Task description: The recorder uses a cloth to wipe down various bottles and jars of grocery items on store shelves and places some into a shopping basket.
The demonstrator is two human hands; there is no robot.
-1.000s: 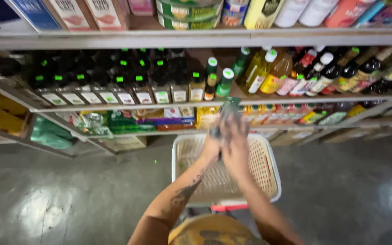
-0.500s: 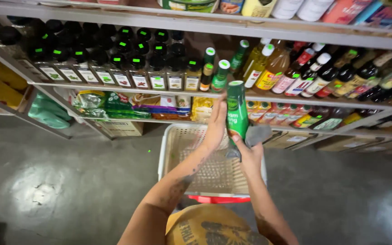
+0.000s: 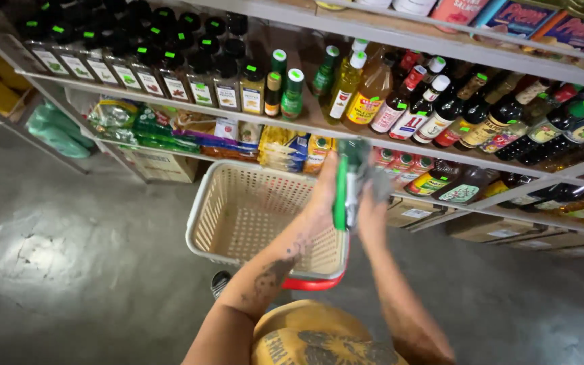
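A bottle (image 3: 346,186) stood upright between the left hand (image 3: 324,192) and the right hand (image 3: 373,203), both pressed against it. Below and to their left sat a basket (image 3: 238,209), over the floor (image 3: 69,270). Behind the hands ran a shelf (image 3: 190,108) carrying rows of bottles (image 3: 130,67). On the shelf beneath it, behind the basket, lay packets (image 3: 285,149).
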